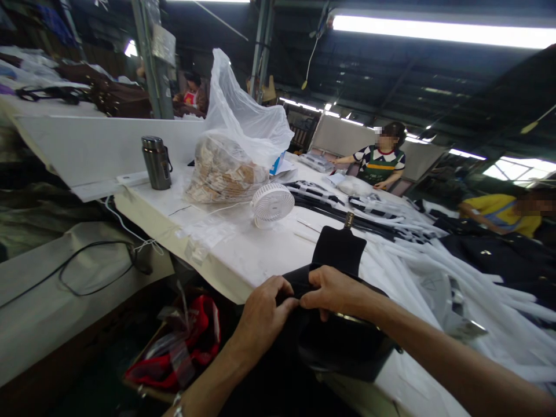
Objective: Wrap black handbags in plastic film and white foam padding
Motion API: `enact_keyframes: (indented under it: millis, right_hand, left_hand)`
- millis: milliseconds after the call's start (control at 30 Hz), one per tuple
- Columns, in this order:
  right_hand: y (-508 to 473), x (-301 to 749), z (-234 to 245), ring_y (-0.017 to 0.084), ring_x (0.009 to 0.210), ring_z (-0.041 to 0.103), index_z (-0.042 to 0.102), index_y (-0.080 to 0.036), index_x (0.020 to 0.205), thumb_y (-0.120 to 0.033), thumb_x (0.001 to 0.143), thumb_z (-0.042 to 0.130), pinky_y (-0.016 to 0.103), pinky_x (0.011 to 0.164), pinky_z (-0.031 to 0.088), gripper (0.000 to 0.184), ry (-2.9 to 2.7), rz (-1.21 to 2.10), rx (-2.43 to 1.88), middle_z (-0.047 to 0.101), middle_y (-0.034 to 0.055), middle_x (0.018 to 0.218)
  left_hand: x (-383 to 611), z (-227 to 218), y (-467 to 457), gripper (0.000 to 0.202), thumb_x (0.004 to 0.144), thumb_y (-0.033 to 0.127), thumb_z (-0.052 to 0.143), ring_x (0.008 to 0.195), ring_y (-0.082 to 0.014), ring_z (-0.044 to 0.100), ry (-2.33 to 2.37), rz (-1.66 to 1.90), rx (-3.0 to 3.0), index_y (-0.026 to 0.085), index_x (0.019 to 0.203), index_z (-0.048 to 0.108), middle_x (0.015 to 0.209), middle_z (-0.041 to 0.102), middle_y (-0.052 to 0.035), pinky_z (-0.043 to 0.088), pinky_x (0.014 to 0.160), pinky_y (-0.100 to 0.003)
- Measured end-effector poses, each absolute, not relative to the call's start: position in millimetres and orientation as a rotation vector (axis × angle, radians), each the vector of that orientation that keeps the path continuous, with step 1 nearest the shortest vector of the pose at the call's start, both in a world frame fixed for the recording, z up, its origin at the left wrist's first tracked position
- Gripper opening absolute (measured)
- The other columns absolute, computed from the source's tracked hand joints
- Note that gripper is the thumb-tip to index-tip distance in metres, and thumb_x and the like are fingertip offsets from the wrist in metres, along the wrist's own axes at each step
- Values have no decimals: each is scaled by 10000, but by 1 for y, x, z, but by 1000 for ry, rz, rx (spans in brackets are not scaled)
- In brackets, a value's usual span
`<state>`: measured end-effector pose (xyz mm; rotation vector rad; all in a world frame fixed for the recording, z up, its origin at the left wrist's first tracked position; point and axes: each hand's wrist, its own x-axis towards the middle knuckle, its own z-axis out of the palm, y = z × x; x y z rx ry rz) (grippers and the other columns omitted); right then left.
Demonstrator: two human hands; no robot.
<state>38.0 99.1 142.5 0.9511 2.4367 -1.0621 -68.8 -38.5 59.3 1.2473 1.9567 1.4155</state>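
A black handbag (347,347) rests at the near edge of the white table, its flap (337,250) folded back and a gold-coloured metal clasp (348,220) at the flap's tip. My left hand (267,310) pinches the black edge at the bag's left side, thumb against fingers. Close beside it, almost touching, my right hand (332,292) reaches across the bag's opening and pinches the same edge. Whatever small part lies between the fingertips is hidden. A strip of metallic trim shows under my right wrist.
On the table stand a small white fan (273,205), a clear plastic bag (230,168) of brown pieces and a steel flask (156,163). White wrapped strips (417,260) cover the right side. Below left sits a box with red material (182,347). A co-worker (382,159) works across the table.
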Motion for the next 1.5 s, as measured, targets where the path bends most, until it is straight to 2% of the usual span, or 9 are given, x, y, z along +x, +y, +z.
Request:
enact_keyframes:
  millis: [267, 433, 500, 700, 833, 967, 1133, 1300, 1500]
  right_hand:
    - [122, 42, 182, 159, 669, 656, 694, -152, 934, -594, 926, 468, 250, 657, 481, 497, 2383, -1308, 599, 721, 50, 757]
    - [119, 45, 209, 172, 742, 659, 647, -152, 1141, -586, 974, 376, 266, 701, 461, 539, 2474, -1360, 548, 718, 44, 753]
    - [118, 46, 217, 179, 790, 653, 632, -152, 1167, -589, 985, 341, 273, 729, 451, 556, 2557, -1296, 505, 716, 43, 735]
    - [131, 59, 226, 158, 673, 630, 576, -167, 1238, -606, 905, 523, 266, 649, 458, 554, 2466, -1428, 563, 698, 25, 768]
    - [137, 68, 220, 125, 636, 605, 561, -164, 1253, -537, 748, 756, 236, 618, 456, 657, 2367, -1621, 545, 672, 5, 808]
    - [134, 70, 218, 120, 646, 601, 575, -174, 1234, -548, 812, 682, 222, 600, 453, 574, 2362, -1695, 503, 660, 4, 816]
    - [134, 65, 215, 107, 640, 581, 573, -147, 1202, -269, 724, 754, 202, 600, 439, 526, 2426, -1618, 465, 661, -15, 760]
    - [132, 60, 212, 120, 663, 590, 601, -162, 1120, -175, 684, 713, 193, 575, 432, 451, 2521, -1432, 493, 672, -19, 769]
    - [133, 66, 219, 124, 741, 596, 613, -158, 1147, -380, 778, 725, 200, 639, 446, 445, 2578, -1500, 444, 684, 14, 871]
  left_hand:
    - [-98, 72, -50, 129, 839, 323, 591, 773, -191, 581, 1856, 1366, 1266, 203, 802, 563, 769, 615, 17, 420, 709, -299]
    - [-90, 99, -45, 332, 846, 308, 611, 1147, -250, 542, 1791, 1408, 1444, 263, 1173, 573, 1214, 627, -39, 387, 987, -376]
    - [-82, 107, -38, 411, 813, 273, 654, 1182, -254, 521, 1732, 1371, 1535, 272, 1215, 567, 1253, 613, -42, 364, 1025, -384]
    - [-73, 110, -21, 147, 826, 212, 612, 1022, -246, 553, 1715, 1347, 1642, 222, 969, 640, 1016, 652, -43, 391, 949, -386]
    - [-74, 117, -25, 228, 807, 245, 635, 1037, -244, 541, 1653, 1329, 1557, 226, 1034, 619, 1067, 644, -36, 402, 922, -359]
    - [-73, 125, -26, 114, 854, 298, 581, 889, -197, 542, 1607, 1325, 1513, 211, 927, 596, 916, 629, -3, 410, 809, -306]
    - [-72, 122, -20, 190, 820, 316, 625, 654, -119, 434, 1472, 1319, 1362, 199, 776, 482, 675, 481, 66, 331, 617, -243]
    - [-74, 130, -19, 116, 817, 283, 619, 754, -143, 504, 1436, 1200, 1413, 193, 885, 593, 794, 578, 37, 369, 686, -249]
    - [-76, 136, -18, 258, 869, 414, 591, 684, -126, 477, 1356, 1297, 1414, 171, 783, 572, 697, 544, 29, 364, 661, -246]
